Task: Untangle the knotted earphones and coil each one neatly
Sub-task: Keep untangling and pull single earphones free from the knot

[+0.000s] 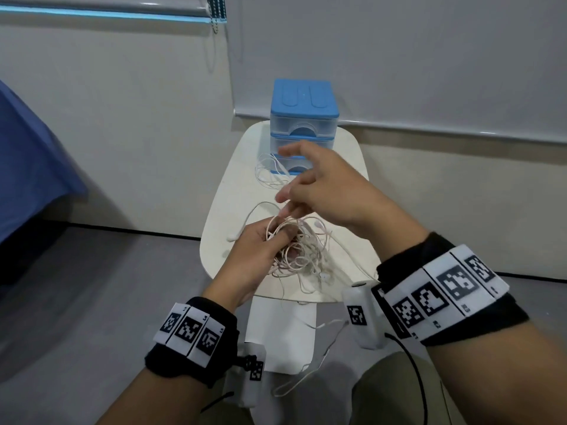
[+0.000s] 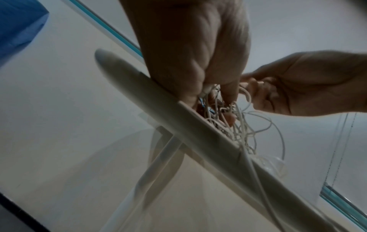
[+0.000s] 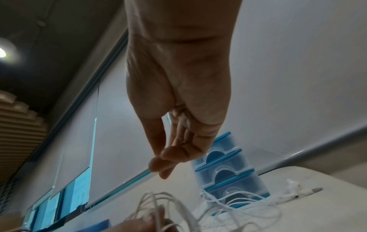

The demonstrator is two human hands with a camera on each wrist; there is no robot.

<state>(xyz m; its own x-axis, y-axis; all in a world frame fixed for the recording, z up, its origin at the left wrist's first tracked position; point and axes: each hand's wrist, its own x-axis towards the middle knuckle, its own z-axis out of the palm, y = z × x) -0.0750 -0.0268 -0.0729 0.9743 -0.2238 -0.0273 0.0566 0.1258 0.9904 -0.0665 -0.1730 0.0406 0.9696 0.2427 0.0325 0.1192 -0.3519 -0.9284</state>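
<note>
Over the table, left hand grips tangled earphones.

A small cream table with rounded corners carries everything. At its far edge, near the middle, stands a little drawer unit — clear drawers stacked under a blue lid. Just in front of it, touching its lowest drawer, lies a loose loop of white earphone cable. Toward the near edge sits a pinkish-white tangle of earphones, with an earbud at its near side — several strands trail over the near edge and hang down.
</note>
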